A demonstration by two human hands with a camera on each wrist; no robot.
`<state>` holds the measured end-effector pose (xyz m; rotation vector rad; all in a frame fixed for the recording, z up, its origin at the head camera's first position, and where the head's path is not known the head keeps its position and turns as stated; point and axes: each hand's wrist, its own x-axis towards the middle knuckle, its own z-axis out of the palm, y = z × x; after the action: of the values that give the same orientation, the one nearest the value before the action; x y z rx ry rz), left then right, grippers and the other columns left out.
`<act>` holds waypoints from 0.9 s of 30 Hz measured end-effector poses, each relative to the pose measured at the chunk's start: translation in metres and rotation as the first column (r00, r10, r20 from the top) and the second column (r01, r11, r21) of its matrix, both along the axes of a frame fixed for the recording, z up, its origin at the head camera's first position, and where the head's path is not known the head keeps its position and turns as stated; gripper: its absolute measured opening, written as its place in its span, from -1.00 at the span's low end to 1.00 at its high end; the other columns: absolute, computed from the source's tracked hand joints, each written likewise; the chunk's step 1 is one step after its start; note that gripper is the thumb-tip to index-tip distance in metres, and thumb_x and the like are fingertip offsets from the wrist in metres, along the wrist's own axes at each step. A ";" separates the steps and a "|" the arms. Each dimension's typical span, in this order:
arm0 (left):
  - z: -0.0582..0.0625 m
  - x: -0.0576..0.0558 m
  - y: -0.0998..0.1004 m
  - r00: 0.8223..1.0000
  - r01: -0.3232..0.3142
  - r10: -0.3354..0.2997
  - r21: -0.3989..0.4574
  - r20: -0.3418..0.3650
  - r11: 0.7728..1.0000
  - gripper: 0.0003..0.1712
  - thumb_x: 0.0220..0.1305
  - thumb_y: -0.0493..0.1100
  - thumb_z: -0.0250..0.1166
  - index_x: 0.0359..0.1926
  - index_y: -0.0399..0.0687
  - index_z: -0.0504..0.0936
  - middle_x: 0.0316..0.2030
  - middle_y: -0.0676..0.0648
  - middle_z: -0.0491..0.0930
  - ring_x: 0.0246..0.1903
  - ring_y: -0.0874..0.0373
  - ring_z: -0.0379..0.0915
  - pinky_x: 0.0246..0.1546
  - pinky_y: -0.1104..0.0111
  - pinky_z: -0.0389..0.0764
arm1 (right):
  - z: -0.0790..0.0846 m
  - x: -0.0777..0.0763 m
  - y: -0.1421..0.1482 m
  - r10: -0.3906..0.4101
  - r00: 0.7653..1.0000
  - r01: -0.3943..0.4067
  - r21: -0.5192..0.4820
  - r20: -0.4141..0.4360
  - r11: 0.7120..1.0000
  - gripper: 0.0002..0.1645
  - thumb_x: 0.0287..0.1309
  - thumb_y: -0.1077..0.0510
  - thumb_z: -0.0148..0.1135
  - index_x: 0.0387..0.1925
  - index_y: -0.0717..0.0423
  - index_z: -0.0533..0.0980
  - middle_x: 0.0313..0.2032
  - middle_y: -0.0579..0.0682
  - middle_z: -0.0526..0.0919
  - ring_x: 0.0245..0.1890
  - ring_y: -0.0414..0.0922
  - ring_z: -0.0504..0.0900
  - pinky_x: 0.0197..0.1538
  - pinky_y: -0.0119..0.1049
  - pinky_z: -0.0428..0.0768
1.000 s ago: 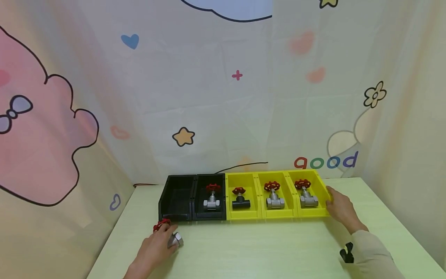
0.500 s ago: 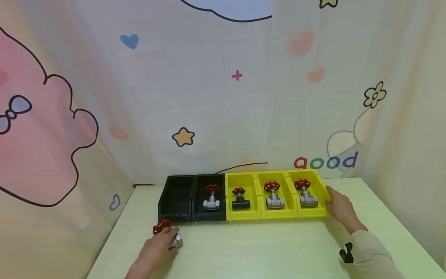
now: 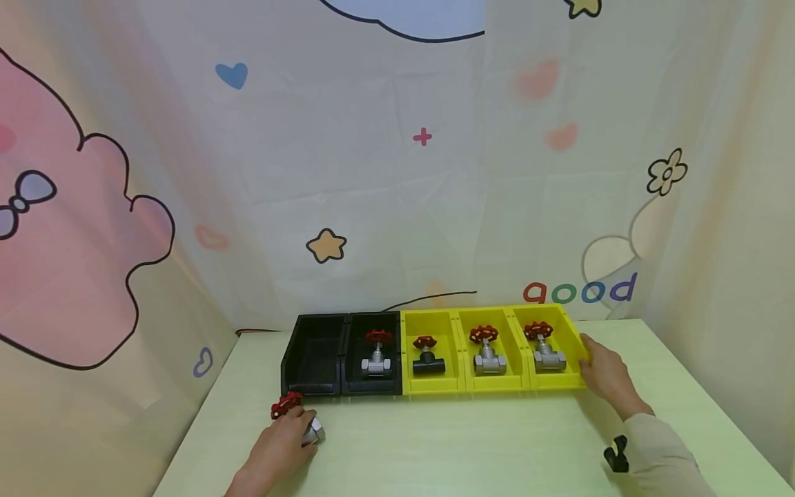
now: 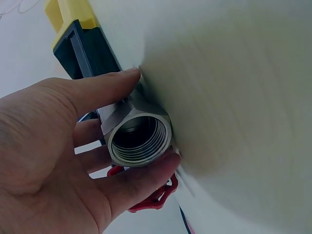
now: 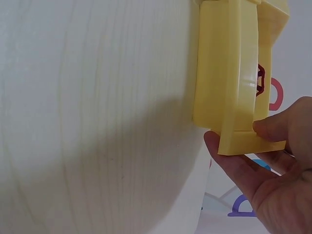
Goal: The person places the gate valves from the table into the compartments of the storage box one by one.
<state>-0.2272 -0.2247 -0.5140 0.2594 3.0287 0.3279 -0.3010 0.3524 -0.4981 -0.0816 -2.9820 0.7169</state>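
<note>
My left hand (image 3: 281,442) grips a steel gate valve (image 3: 314,432) with a red handwheel (image 3: 286,404), low at the table in front of the leftmost black bin (image 3: 315,353). In the left wrist view, thumb and fingers lie on either side of the valve's hexagonal, threaded end (image 4: 139,139); part of the handwheel is hidden. At the far right of the row, my right hand (image 3: 609,373) pinches the side wall of the end yellow bin (image 5: 226,73), thumb inside and fingers outside. That bin holds another steel valve (image 3: 549,357) with a red handwheel.
A second black bin (image 3: 354,386) holds a steel valve (image 3: 376,363). Beside it, two yellow bins hold a dark valve (image 3: 428,362) and a steel one (image 3: 489,360). The bins stand joined in a row on the pale table (image 3: 459,449), before a printed curtain (image 3: 385,172).
My left hand's fingers have shifted slightly right on the valve, so more of its red handwheel shows. The right hand keeps its hold on the yellow bin.
</note>
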 end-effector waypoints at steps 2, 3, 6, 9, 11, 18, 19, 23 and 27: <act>0.001 0.000 0.000 1.000 0.000 0.000 0.004 0.002 1.000 -0.42 -0.01 -0.13 0.54 0.04 -0.26 0.61 -0.02 -0.22 0.56 -0.12 -0.05 0.54 -0.07 -0.05 0.59 | 0.000 0.000 0.000 0.002 1.000 -0.002 -0.001 0.000 1.000 -0.27 0.32 0.30 0.02 0.42 0.50 0.03 0.25 0.58 0.27 0.11 0.44 0.40 0.20 0.37 0.35; 0.001 0.000 0.001 1.000 -0.003 0.003 0.008 0.005 1.000 -0.43 -0.01 -0.13 0.54 0.03 -0.27 0.61 -0.02 -0.23 0.56 -0.13 -0.05 0.54 -0.06 -0.04 0.59 | 0.000 0.000 -0.001 0.002 1.000 -0.002 0.000 0.000 1.000 -0.27 0.32 0.30 0.02 0.42 0.50 0.04 0.26 0.58 0.26 0.11 0.45 0.40 0.20 0.38 0.35; 0.002 0.000 0.001 1.000 -0.006 0.005 0.020 0.009 1.000 -0.47 -0.01 -0.15 0.53 -0.01 -0.30 0.61 -0.03 -0.24 0.56 -0.14 -0.06 0.53 -0.03 -0.04 0.58 | 0.001 0.000 -0.001 -0.001 1.000 0.001 -0.006 0.007 1.000 -0.27 0.33 0.29 0.02 0.42 0.50 0.03 0.26 0.58 0.25 0.12 0.45 0.39 0.21 0.37 0.34; 0.002 0.000 0.001 1.000 -0.005 0.005 0.033 0.003 0.999 -0.49 -0.01 -0.17 0.53 -0.04 -0.31 0.62 -0.04 -0.24 0.56 -0.15 -0.04 0.53 -0.02 -0.03 0.59 | 0.000 0.000 -0.001 -0.002 1.000 0.002 -0.005 0.007 1.000 -0.27 0.33 0.29 0.01 0.42 0.50 0.03 0.27 0.58 0.24 0.13 0.45 0.38 0.21 0.37 0.34; 0.001 0.000 0.000 1.000 -0.005 0.004 0.040 0.008 0.999 -0.49 -0.01 -0.18 0.53 -0.03 -0.31 0.61 -0.05 -0.24 0.56 -0.16 -0.03 0.52 -0.02 -0.02 0.59 | 0.000 0.000 -0.001 -0.002 1.000 0.002 -0.004 0.006 1.000 -0.27 0.33 0.29 0.01 0.42 0.50 0.03 0.27 0.58 0.25 0.14 0.46 0.38 0.21 0.37 0.33; 0.001 -0.001 0.001 0.998 -0.037 0.034 0.055 0.061 0.998 -0.50 0.02 -0.18 0.52 -0.01 -0.30 0.61 -0.02 -0.24 0.54 -0.13 -0.05 0.51 0.04 -0.06 0.57 | -0.001 -0.001 0.001 -0.004 1.000 0.004 -0.010 0.007 1.000 -0.27 0.32 0.29 0.01 0.42 0.48 0.03 0.27 0.58 0.25 0.12 0.45 0.39 0.20 0.38 0.34; 0.002 -0.002 0.001 0.997 -0.044 0.040 0.058 0.069 0.997 -0.49 0.03 -0.18 0.52 0.00 -0.30 0.61 0.00 -0.24 0.54 -0.12 -0.05 0.51 0.05 -0.07 0.56 | -0.001 -0.001 0.001 -0.005 1.000 0.005 -0.012 0.009 1.000 -0.27 0.32 0.29 0.01 0.42 0.48 0.03 0.27 0.58 0.25 0.11 0.44 0.40 0.20 0.38 0.35; 0.001 -0.001 0.000 0.997 -0.037 0.033 0.063 0.071 0.997 -0.48 0.03 -0.19 0.51 0.02 -0.31 0.60 0.03 -0.26 0.53 -0.10 -0.06 0.51 0.07 -0.08 0.55 | 0.000 -0.001 0.000 -0.010 1.000 0.010 -0.019 0.017 1.000 -0.26 0.32 0.29 0.01 0.43 0.47 0.03 0.27 0.58 0.24 0.10 0.43 0.41 0.20 0.38 0.34; 0.000 -0.001 -0.001 0.998 -0.019 0.014 0.079 0.063 0.997 -0.48 0.03 -0.21 0.51 0.02 -0.33 0.60 0.06 -0.28 0.53 -0.08 -0.06 0.52 0.06 -0.08 0.55 | 0.001 0.000 0.000 -0.009 1.000 0.009 -0.014 0.013 1.000 -0.27 0.32 0.29 0.01 0.43 0.47 0.03 0.27 0.58 0.25 0.12 0.44 0.40 0.20 0.38 0.34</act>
<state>-0.2279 -0.2257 -0.5136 0.2256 2.9613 0.4503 -0.3013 0.3523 -0.4973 -0.1011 -2.9870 0.7389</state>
